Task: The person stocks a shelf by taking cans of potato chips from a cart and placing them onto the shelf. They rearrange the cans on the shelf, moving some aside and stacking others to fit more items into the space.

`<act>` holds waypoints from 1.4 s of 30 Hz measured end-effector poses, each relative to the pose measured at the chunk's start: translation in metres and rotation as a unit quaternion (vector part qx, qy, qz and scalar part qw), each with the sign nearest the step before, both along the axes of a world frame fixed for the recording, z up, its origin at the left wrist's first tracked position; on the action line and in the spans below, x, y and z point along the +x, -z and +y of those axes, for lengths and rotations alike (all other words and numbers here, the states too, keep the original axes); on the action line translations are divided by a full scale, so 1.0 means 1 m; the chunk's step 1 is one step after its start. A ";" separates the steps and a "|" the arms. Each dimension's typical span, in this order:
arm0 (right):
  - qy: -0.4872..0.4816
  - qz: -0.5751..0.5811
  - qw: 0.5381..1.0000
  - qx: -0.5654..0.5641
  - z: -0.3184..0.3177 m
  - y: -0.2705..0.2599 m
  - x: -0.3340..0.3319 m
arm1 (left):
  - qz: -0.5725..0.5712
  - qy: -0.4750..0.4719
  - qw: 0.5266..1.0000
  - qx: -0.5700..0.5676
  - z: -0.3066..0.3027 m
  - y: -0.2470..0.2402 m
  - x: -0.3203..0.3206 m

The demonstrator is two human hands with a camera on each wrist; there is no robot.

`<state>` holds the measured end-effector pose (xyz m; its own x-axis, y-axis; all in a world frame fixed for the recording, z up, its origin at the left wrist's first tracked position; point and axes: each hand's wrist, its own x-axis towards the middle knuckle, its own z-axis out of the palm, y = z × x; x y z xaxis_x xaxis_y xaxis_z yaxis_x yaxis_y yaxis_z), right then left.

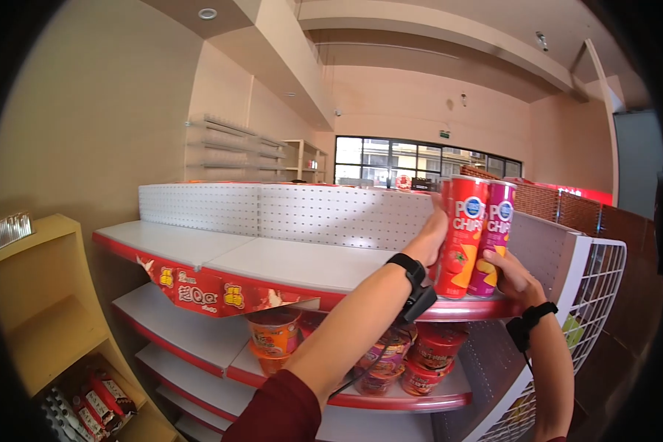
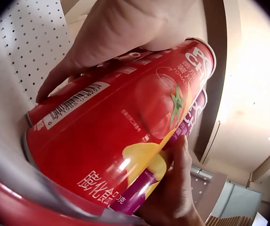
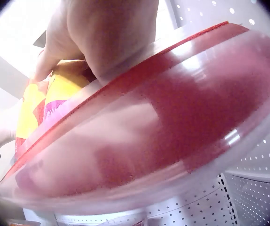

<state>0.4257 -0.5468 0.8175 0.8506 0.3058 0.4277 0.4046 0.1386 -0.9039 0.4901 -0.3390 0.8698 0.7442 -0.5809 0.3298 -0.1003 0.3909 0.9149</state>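
Observation:
Tall chip cans stand grouped at the right end of the top shelf (image 1: 309, 261). In front are a red can (image 1: 460, 236) with a tomato picture and a purple can (image 1: 497, 221) to its right. Another red can (image 2: 50, 106) shows partly behind the front one in the left wrist view. My left hand (image 1: 431, 236) holds the red cans from the left, its fingers reaching over the rear one; its thumb is hidden. My right hand (image 1: 517, 276) grips the purple can low on its right side, thumb across the front. The can bases are close over the shelf's red front edge.
Bowls of instant noodles (image 1: 431, 353) sit on the shelf below. A white wire rack (image 1: 593, 309) flanks the right side. The perforated back panel (image 1: 331, 214) rises behind the top shelf, and a wooden shelf unit (image 1: 59, 295) stands at left.

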 end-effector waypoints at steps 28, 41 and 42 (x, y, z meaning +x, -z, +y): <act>0.121 -0.014 0.980 -0.157 0.003 -0.014 -0.025 | -0.062 -0.035 0.992 0.105 0.043 0.017 -0.031; 0.045 -0.002 0.989 -0.140 -0.001 -0.008 0.001 | -0.263 -0.112 0.917 0.278 0.037 0.051 -0.020; 0.046 -0.001 0.989 -0.140 0.000 -0.007 -0.002 | -0.255 -0.124 0.919 0.275 0.036 0.051 -0.020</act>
<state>0.4237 -0.5465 0.8248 0.8796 0.3340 0.3388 0.4059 -0.1551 -0.9007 0.4697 -0.3027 0.8187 0.7071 -0.5966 0.3797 -0.5937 -0.2092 0.7770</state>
